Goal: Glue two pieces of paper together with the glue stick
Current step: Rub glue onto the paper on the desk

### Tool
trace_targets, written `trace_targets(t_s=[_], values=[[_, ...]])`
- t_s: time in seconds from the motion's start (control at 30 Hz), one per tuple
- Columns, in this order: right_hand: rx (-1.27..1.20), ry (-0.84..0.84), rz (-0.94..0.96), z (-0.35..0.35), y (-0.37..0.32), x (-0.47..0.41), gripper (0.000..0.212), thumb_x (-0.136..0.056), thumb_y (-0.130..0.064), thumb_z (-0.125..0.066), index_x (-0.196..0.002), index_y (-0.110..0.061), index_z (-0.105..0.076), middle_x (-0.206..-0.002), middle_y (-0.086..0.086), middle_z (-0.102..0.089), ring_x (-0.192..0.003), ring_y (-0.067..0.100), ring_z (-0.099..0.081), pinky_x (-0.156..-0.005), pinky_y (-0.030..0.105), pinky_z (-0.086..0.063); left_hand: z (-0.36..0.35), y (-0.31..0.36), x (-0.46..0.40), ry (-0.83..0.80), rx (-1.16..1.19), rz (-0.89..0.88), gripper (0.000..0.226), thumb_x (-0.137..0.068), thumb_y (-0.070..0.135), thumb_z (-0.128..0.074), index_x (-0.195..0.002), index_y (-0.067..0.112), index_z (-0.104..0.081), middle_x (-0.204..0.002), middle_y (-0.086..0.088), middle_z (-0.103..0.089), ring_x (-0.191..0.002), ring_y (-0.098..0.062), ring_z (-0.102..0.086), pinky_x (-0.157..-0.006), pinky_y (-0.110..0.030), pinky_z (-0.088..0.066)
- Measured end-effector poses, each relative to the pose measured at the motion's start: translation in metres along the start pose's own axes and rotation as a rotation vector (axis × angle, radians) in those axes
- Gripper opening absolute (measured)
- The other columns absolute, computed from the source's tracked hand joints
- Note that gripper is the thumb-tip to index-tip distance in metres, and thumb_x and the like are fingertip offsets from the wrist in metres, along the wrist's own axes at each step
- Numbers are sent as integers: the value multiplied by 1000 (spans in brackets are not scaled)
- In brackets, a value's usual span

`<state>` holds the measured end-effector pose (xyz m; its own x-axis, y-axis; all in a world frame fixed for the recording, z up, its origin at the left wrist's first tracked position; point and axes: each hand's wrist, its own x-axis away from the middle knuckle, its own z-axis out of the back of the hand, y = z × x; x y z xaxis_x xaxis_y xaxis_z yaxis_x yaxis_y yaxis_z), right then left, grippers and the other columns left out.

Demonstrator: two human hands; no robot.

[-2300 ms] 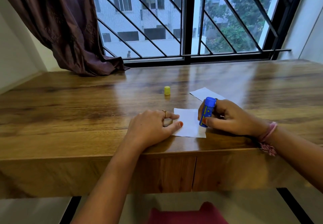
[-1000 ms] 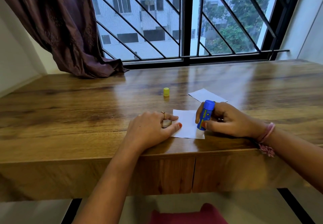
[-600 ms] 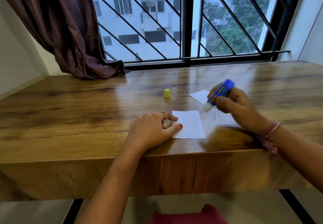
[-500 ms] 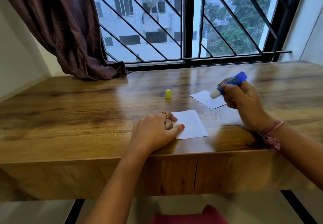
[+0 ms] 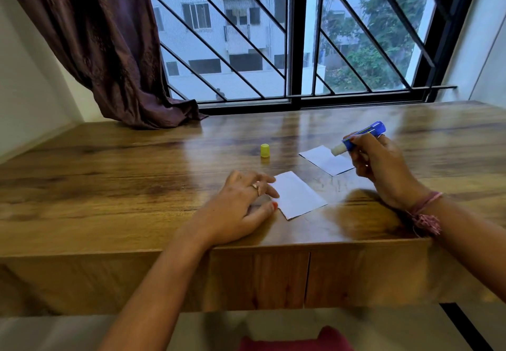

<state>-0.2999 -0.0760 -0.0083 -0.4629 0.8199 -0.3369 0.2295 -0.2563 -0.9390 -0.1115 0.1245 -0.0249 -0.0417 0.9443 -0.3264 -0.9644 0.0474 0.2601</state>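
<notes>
Two white paper pieces lie on the wooden table (image 5: 109,186). The near paper (image 5: 297,198) sits by the front edge, and my left hand (image 5: 241,208) rests beside it with fingertips touching its left side. The far paper (image 5: 325,160) lies further back to the right. My right hand (image 5: 380,167) grips the blue glue stick (image 5: 361,138), uncapped and lifted above the table, its white tip pointing left over the far paper. The yellow cap (image 5: 264,150) stands upright behind the near paper.
A brown curtain (image 5: 109,49) drapes onto the table's back left corner. A barred window (image 5: 295,35) runs along the back edge. A white wall (image 5: 487,49) bounds the right side. Something red (image 5: 295,341) shows below the table front.
My right hand has lifted the glue stick off the near paper and carried it back and to the right, over the far paper. The near paper has turned slightly under my left fingertips.
</notes>
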Motion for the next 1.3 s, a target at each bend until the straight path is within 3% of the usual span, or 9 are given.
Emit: trace_targets(t_s=[0.07, 0.17, 0.4, 0.57, 0.7, 0.9, 1.3], values=[[5, -5, -5, 0, 1, -1, 15, -78, -34, -56, -77, -24, -68, -52, -13, -50, -46, 3, -41, -41, 14, -31, 2, -1, 1, -90, -34, -18, 36, -93, 51, -39, -125, 40, -54, -141, 22, -40, -106, -4, -24, -94, -24, -24], [7, -18, -17, 1, 2, -1, 15, -80, -32, -56, -81, -21, -66, -54, -12, -51, -47, 4, -40, -41, 14, -32, 3, 4, 1, -135, -59, 40, 49, -86, 59, -29, -131, 47, -47, -139, 28, -40, -108, -5, -24, -99, -37, -27], [137, -129, -67, 3, 1, 7, 19, -85, -25, -58, -93, -10, -67, -57, -10, -53, -50, 6, -42, -48, 19, -35, -3, 14, 0, -133, -94, 63, 57, -84, 61, -23, -136, 46, -43, -131, 18, -42, -109, -5, -20, -96, -35, -19], [258, -111, -51, -3, 4, 14, 11, -84, -19, -60, -85, -8, -64, -65, 12, -53, -46, 12, -39, -44, 24, -31, -3, 11, 0, -135, -49, 78, 54, -85, 58, -24, -134, 48, -45, -131, 18, -42, -107, -3, -19, -84, -30, -13], [449, -71, 56, -4, 6, 17, 16, -83, -24, -59, -82, -8, -63, -44, -11, -48, -38, 1, -39, -39, 13, -33, -4, 11, -1, -137, -45, 87, 52, -86, 52, -22, -133, 49, -45, -131, 19, -43, -106, -3, -19, -78, -28, -11], [775, -132, 172, -13, 8, 22, 23, -85, -27, -60, -82, -4, -62, -62, 0, -50, -52, 11, -44, -47, 13, -35, -5, 9, -2, -138, -46, 92, 50, -87, 48, -22, -132, 50, -45, -131, 20, -43, -109, -4, -22, -75, -27, -11], [792, -158, 194, -15, 7, 22, 32, -84, -30, -58, -83, 2, -59, -69, 3, -47, -58, 15, -41, -54, 14, -34, -8, 8, -3, -133, -50, 115, 49, -87, 48, -21, -130, 53, -45, -131, 22, -43, -111, -5, -23, -81, -30, -15]])
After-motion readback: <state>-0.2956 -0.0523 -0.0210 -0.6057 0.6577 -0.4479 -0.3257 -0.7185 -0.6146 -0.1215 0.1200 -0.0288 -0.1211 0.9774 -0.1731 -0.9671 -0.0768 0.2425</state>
